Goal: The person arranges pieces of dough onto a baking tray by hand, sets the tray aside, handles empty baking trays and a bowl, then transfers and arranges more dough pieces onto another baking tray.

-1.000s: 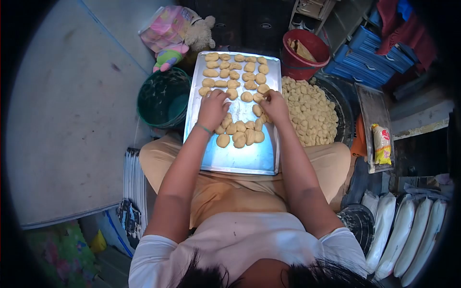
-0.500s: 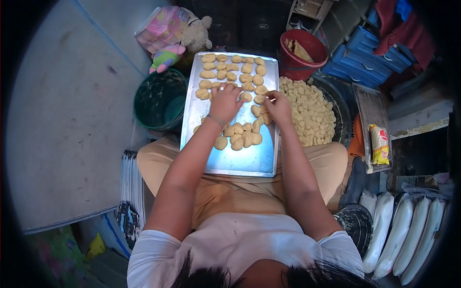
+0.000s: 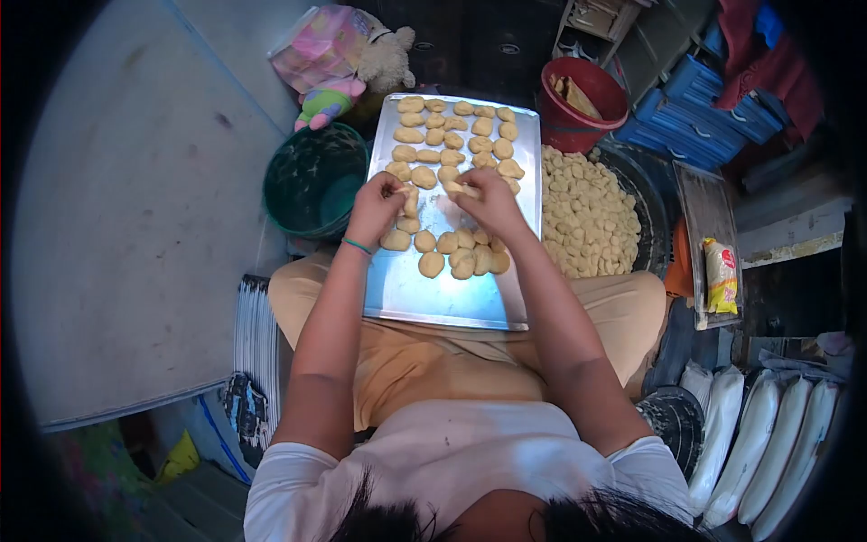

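Head view — left hand [image 3: 376, 210] and right hand [image 3: 492, 200], fingers nearly closed, each pinching a dough piece [image 3: 463, 190] over metal tray [image 3: 397, 287] — dough heap [image 3: 589, 217] right, green bucket [image 3: 302, 176] left.

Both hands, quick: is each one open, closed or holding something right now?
Left hand: fingers curled beside a piece of dough; whether they grip it, I can't tell.
Right hand: closed, pinching another piece.

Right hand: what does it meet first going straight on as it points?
Likely the dough ball just past the dough piece at the right hand's fingertips; height above the tray is unclear.
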Motion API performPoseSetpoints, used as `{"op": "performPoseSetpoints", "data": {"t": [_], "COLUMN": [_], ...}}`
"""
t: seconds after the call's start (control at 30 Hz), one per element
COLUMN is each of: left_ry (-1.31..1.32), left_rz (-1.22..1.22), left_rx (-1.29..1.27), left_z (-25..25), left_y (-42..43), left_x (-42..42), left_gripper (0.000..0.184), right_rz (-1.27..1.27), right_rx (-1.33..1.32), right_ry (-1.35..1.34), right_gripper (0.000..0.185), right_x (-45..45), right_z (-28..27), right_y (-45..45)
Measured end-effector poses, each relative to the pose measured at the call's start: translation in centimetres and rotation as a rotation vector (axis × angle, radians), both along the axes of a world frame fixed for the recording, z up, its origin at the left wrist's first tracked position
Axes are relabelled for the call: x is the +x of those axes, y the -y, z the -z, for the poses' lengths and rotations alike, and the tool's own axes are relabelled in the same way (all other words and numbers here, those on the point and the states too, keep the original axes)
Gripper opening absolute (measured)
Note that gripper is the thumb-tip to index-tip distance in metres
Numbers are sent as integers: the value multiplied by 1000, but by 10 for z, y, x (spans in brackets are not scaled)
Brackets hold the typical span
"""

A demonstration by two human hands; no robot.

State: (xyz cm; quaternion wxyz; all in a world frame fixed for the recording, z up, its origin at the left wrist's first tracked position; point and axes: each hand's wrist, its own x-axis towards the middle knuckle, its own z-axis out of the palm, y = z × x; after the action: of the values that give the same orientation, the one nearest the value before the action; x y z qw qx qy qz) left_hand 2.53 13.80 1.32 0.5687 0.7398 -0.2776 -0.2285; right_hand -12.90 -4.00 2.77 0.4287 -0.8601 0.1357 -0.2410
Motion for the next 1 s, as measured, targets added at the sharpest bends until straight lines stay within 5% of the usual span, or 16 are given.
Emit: {"op": "performPoseSetpoints", "data": {"t": [0.1,0.13,0.37,0.4,0.53,0.67,0.77,0.87,1.0], "left_ry": [7,151,503,317,300,546,401,922,981], "left_rz": [-75,-99,-62,-1,53,-36,-112,-119,141], "left_rx": [-49,77,56,130,193,10,50,193,242], "left_z": [26,21,16,13,1,22,7,14,-8], "left_y": [2,1,-7,-7,-15,-19,-11,-11,-13], "left_x": [19,16,8,10,6,21,3,1,-14], "left_gripper": [18,23,24,26,30,33,32,34,36], "right_rz": [-8,-77,7,-8,5,51,36,34,-36], "right_rx": [66,-96,-291,-354,-286,-258,-235,-215,-85], "right_ry": [-167,-216,-160,-227,-251,-140,-158,-191,-189], "right_gripper": [27,32,41,40,31,21,23,27,34], "right_x": [32,33,34,39,45,41,37,37,23], "right_z": [14,19,5,12,21,40,24,30,18], "right_y": [-23,-26,-50,-53,-51,-40,-49,-46,-36]}}
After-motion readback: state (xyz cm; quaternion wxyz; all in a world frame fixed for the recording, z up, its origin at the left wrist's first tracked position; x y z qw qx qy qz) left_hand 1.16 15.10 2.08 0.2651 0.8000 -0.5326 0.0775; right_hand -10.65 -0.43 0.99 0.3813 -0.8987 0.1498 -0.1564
